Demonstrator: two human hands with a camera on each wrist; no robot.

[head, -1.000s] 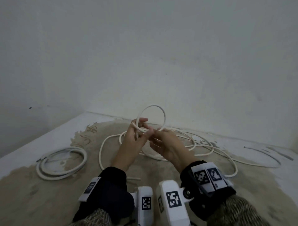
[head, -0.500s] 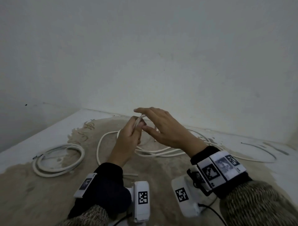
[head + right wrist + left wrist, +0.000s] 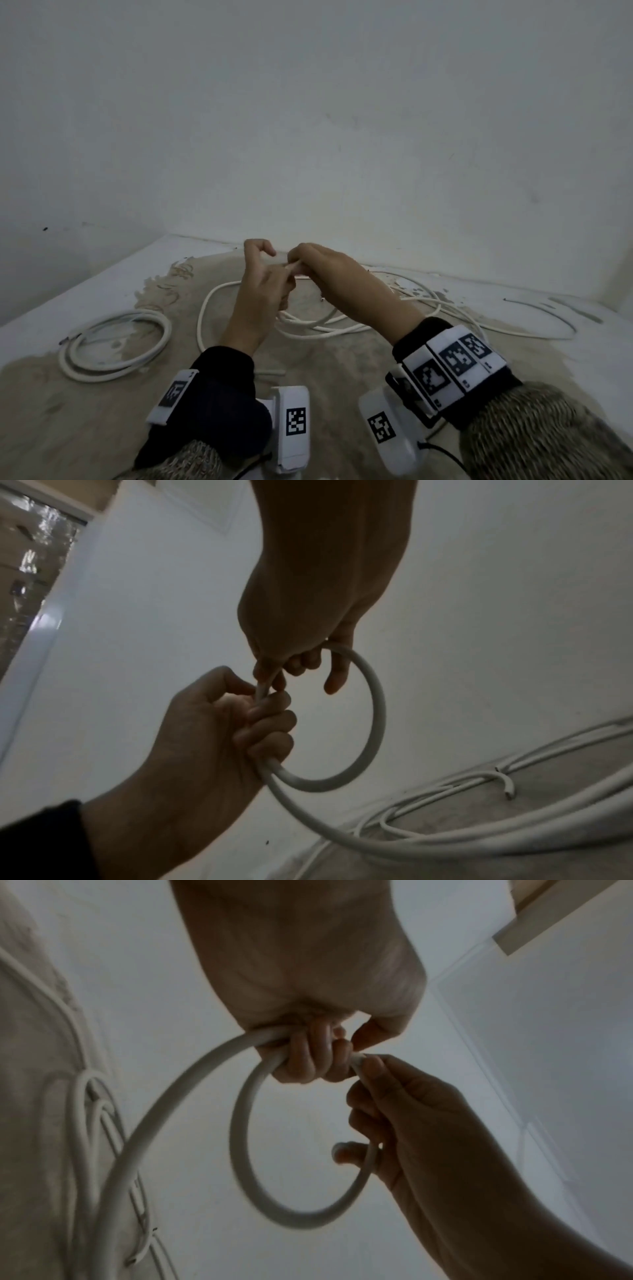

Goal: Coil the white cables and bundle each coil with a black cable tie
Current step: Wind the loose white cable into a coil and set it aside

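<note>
Both hands are raised together over the floor. My left hand (image 3: 270,277) grips a white cable (image 3: 240,1131) in its curled fingers (image 3: 308,1056). The cable bends into one small loop (image 3: 375,710) between the hands. My right hand (image 3: 301,265) pinches the cable's end against the left fingers (image 3: 270,712) and hooks a finger round the loop (image 3: 371,1153). The rest of this cable (image 3: 318,330) trails in loose curves on the floor behind the hands. No black cable tie shows in any view.
A coiled white cable (image 3: 113,346) lies on the floor at the left. A short white piece (image 3: 270,373) lies near my left wrist. Another cable end (image 3: 508,788) rests among the loose strands. Bare white walls (image 3: 342,137) close the corner beyond.
The tall loop seen a second ago is now a small one held between the hands. My right hand, spread open half a second ago, has closed on the cable end. Both hands rose slightly.
</note>
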